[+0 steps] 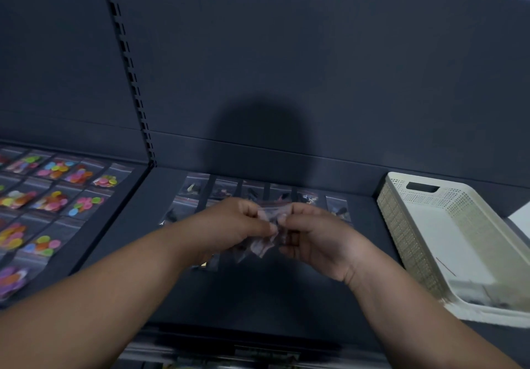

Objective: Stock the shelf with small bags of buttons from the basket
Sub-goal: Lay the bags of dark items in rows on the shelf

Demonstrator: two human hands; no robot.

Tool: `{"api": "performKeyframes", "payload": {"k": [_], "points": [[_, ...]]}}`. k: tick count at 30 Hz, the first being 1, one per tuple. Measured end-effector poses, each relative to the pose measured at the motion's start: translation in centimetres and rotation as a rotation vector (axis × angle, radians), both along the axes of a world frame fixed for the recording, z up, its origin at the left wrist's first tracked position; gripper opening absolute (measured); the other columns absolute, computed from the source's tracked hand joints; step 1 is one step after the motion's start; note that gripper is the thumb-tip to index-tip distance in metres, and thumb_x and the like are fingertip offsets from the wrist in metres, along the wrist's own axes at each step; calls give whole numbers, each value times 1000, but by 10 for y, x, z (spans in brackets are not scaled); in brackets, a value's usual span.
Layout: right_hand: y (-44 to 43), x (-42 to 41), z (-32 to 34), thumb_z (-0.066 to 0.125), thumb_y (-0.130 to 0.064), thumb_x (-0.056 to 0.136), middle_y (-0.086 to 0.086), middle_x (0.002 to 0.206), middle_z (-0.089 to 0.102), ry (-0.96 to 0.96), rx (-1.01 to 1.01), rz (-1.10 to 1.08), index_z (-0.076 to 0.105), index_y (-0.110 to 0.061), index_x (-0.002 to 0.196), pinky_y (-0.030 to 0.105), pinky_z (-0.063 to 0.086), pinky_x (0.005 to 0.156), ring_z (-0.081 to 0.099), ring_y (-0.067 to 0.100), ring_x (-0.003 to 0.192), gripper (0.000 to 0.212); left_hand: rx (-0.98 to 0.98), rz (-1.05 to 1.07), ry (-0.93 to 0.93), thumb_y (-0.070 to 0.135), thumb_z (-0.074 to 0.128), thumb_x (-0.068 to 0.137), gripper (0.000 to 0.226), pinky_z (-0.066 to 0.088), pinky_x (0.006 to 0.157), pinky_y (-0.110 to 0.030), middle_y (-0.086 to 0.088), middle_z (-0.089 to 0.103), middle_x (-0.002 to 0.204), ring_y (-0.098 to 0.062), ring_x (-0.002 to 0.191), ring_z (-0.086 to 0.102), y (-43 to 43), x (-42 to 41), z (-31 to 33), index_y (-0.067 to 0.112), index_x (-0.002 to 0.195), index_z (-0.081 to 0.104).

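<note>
Button bag (268, 225): small, clear and crumpled, with a faint pinkish sheen in the dim light. Its contents are too blurred to make out. It is held up over the middle of the dark shelf (258, 297), not lying on it.

At the right end of the shelf sits a cream perforated basket (407, 225) with a handle slot in its far wall. Most of its pale floor shows, and a few dark bits at the near end are too smeared to identify. On the far part of the shelf, beyond the hands, lie rows of clear bags with dark contents (223, 189), side by side. The shelf section to the left (120, 211) is laid out with bags of bright buttons (56, 168) in pink, yellow, orange and blue.

The left hand (229, 225) and right hand (315, 237) meet around the bag from either side. The fingers (301, 211) of both are curled in, pinching the plastic between thumb and fingertips. The bag bunches in the narrow space between the hands, and its lower corner hangs free just below them.
</note>
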State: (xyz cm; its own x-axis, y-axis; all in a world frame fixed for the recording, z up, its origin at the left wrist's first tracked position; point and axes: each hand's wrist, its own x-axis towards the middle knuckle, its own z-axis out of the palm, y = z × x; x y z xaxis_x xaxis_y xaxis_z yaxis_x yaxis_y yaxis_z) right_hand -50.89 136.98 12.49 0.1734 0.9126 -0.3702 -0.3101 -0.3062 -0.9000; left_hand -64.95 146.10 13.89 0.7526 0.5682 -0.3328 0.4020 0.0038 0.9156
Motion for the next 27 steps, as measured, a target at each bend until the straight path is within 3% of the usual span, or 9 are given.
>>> {"api": "performKeyframes", "payload": {"k": [2, 8, 13, 19, 23, 27], "points": [[0, -3, 0, 55, -6, 89, 5, 74, 61, 2, 18, -1, 58, -13, 90, 23, 44, 56, 56, 14, 63, 8, 28, 8, -1, 15, 68, 83, 8, 35, 42, -16, -2, 57, 56, -9, 44, 46, -2, 2, -1, 9, 80, 64], [-3, -1, -6, 43, 21, 82, 8, 84, 66, 9, 108, -29, 60, -7, 98, 21, 46, 56, 60, 14, 68, 37, 28, 58, 19, 8, 66, 84, 22, 33, 40, -12, 2, 54, 51, -3, 38, 44, -4, 3, 0, 14, 65, 57], [-7, 3, -8, 57, 7, 85, 2, 60, 56, -329, 36, -46, 54, -10, 85, 18, 39, 45, 51, 8, 49, 17, -5, 84, 14, 6, 62, 87, 20, 33, 38, -10, 3, 55, 51, -1, 35, 45, -5, 1, 1, 13, 68, 57], [-10, 0, -12, 59, 11, 81, 3, 66, 58, -191, 30, 36, 55, -10, 98, 25, 43, 56, 55, 12, 59, 27, -26, 89, 5, 9, 60, 89, 17, 34, 39, -14, -1, 56, 53, -5, 38, 45, -3, -2, 4, 13, 72, 58], [-12, 1, -10, 58, 13, 80, 0, 54, 55, -272, 13, 60, 52, -9, 91, 23, 40, 50, 53, 11, 50, 25, -4, 74, 45, 13, 63, 87, 16, 33, 43, -18, -1, 56, 56, -7, 42, 43, 1, -7, 2, 15, 72, 58], [-11, 1, -6, 60, 11, 81, 2, 62, 54, -302, 2, 103, 54, -9, 92, 20, 39, 49, 50, 10, 53, 23, -3, 54, 46, 12, 62, 88, 17, 35, 43, -17, 2, 57, 54, -6, 41, 45, 2, -9, 1, 15, 72, 58]]}}
